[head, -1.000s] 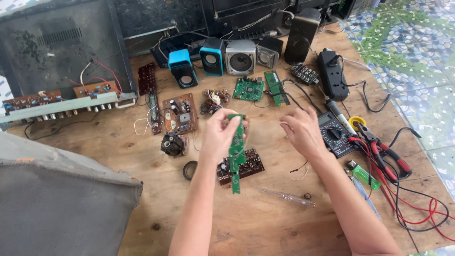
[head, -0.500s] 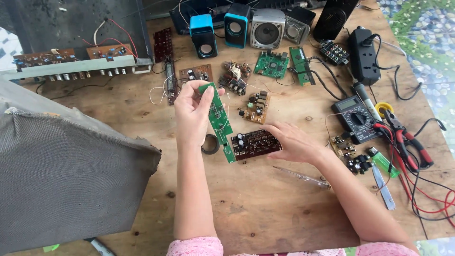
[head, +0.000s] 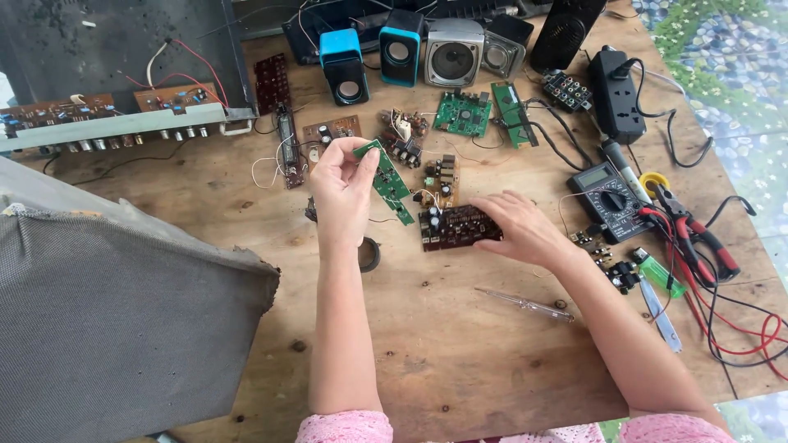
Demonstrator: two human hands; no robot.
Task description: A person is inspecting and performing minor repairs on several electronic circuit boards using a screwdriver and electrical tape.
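My left hand (head: 343,193) holds a long narrow green circuit board (head: 387,181) lifted above the wooden table (head: 460,344), tilted down to the right. My right hand (head: 525,230) rests on the right end of a dark brown circuit board (head: 453,227) that lies flat on the table. Its fingers touch the board's edge. A small black ring (head: 369,254) lies just below my left hand.
Small speakers (head: 402,57), green boards (head: 462,113), a black power strip (head: 617,94) and a multimeter (head: 607,199) with red leads lie at the back and right. A clear-handled screwdriver (head: 525,304) lies in front. Red pliers (head: 698,234) sit at right; a grey speaker grille (head: 115,328) fills the left.
My right hand has come down from the air onto the brown board. My left hand still holds the green board, now tilted more. The camera view shifted downward.
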